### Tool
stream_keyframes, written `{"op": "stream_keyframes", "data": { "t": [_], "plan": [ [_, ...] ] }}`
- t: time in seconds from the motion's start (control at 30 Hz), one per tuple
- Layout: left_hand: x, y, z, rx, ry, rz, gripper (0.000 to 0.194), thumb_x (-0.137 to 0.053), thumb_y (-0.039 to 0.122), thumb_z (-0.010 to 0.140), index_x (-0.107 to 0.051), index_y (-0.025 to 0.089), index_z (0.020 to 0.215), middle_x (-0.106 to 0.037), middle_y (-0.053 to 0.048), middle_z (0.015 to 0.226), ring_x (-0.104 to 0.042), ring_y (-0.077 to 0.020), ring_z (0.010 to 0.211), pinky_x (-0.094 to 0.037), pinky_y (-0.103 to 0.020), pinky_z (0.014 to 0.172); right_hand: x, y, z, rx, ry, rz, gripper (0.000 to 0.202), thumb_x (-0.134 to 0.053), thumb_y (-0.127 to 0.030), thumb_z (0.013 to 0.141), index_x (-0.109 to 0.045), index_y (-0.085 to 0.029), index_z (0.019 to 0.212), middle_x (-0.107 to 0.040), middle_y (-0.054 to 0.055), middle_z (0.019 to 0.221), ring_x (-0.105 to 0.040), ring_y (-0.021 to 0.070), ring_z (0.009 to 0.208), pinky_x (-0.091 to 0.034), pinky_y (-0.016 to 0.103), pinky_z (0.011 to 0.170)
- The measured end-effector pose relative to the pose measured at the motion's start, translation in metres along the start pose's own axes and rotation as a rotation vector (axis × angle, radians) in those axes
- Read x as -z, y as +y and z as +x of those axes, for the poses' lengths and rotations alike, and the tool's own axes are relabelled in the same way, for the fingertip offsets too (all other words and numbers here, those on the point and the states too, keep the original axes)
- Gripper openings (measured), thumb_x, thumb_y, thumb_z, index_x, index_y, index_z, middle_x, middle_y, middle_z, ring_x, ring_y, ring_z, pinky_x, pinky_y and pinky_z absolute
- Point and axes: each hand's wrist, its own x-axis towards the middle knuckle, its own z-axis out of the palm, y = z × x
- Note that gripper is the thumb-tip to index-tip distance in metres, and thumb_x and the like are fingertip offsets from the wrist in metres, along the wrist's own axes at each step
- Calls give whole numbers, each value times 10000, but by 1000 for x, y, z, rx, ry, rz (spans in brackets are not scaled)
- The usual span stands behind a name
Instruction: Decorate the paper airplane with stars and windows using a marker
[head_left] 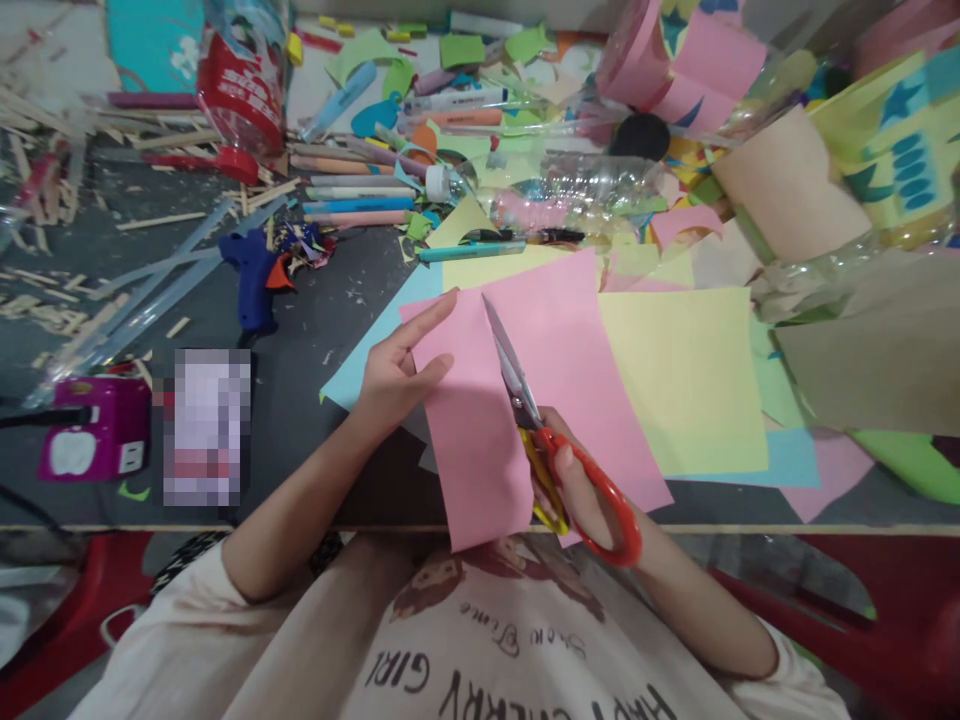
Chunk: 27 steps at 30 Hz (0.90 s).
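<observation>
A pink sheet point(480, 430) is slit from its near edge almost to its far edge, where scissors point(517, 385) with red and yellow handles lie with blades in the cut. My right hand point(585, 490) is closed round the scissor handles. On the left strip of the sheet rests my left hand point(405, 370), index finger stretched toward the far edge and thumb apart, pressing the paper without gripping it. Under the pink sheet lie yellow paper point(690, 380) and light blue paper point(352, 370).
A blue glue gun point(251, 275) and a purple box point(97, 430) are at the left. Markers point(356, 205), a clear bottle point(570, 190) and a red-labelled bottle point(244, 85) lie farther back. Brown paper point(877, 345) is at the right, near the table's front edge point(375, 529).
</observation>
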Motion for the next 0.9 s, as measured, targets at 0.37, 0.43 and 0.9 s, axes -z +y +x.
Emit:
{"op": "stream_keyframes", "data": {
  "t": [0.37, 0.43, 0.9],
  "plan": [
    [0, 0, 2, 17, 9, -61, 502, -776, 378, 834, -714, 248, 1315, -649, -59, 1457, -566, -321, 1411, -437, -495, 1229, -4, 4, 6, 32, -11, 138, 544, -419, -745, 977, -480, -237, 1163, -426, -120, 560, -327, 70, 401, -286, 198, 372],
    [1, -1, 2, 25, 5, -72, 507, -781, 391, 833, -716, 251, 1316, -649, -55, 1456, -564, -318, 1413, -433, -484, 1233, -3, 3, 5, 37, -24, 129, 530, -394, -735, 990, -478, -242, 1167, -438, -113, 585, -333, 68, 410, -299, 196, 378],
    [0, 0, 1, 40, -67, -26, 547, -745, 505, 858, -687, 284, 1355, -619, -52, 1489, -553, -349, 1417, -448, -553, 1213, -2, -4, 10, 70, -43, 123, 503, -371, -719, 1005, -480, -243, 1126, -470, -81, 656, -326, 82, 454, -310, 229, 392]
  ]
}}
